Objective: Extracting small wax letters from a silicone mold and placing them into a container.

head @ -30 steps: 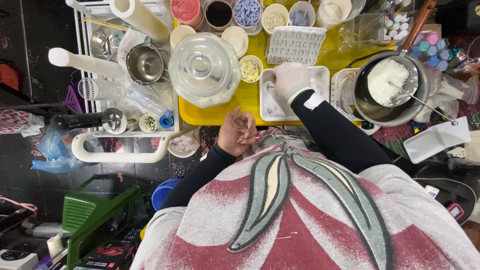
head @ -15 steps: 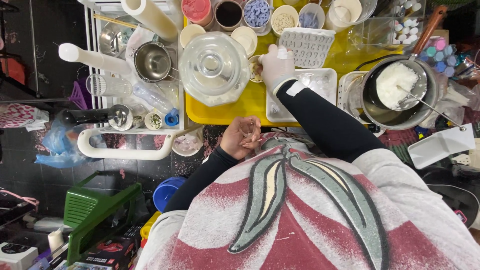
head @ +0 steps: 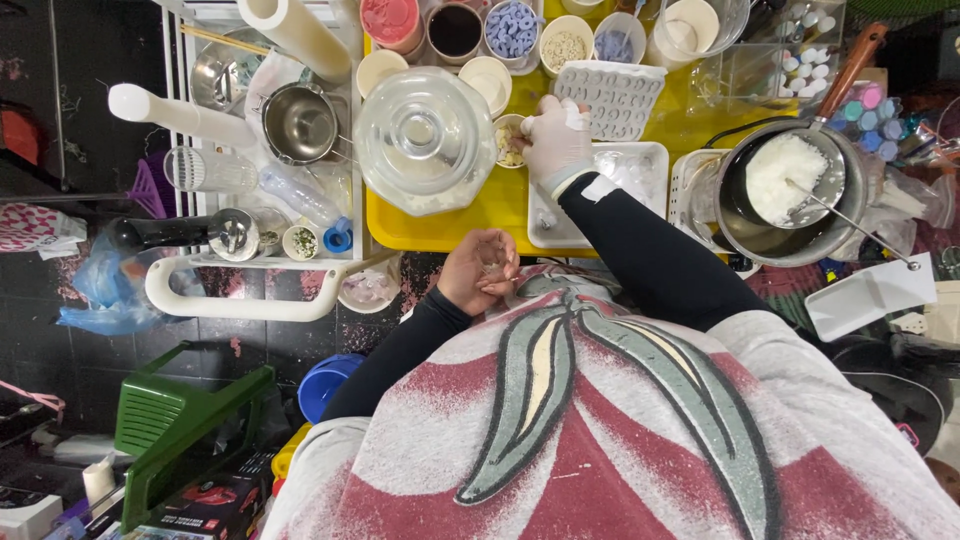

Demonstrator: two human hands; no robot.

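Note:
My right hand [head: 556,142] wears a white glove and reaches over the yellow tray [head: 470,222]. Its fingertips dip at a small bowl of pale bits [head: 508,143], beside the grey letter mould [head: 612,97]. Whether it pinches anything is hidden. My left hand [head: 480,272] is bare and stays close to my chest, at the tray's near edge. Its fingers curl round a small clear object [head: 492,266]. A large glass lid [head: 425,138] lies left of the bowl. A clear white mould tray [head: 630,180] sits under my right wrist.
A pan of white wax [head: 785,190] with a spoon stands at the right. Several small cups of coloured bits [head: 512,28] line the far edge. A white rack [head: 240,300] at the left holds a steel pot [head: 298,122], bottles and jars. A green crate [head: 180,430] sits below.
My right hand has moved from the clear white mould tray further out to the small bowl of pale bits. The left hand stays by my chest.

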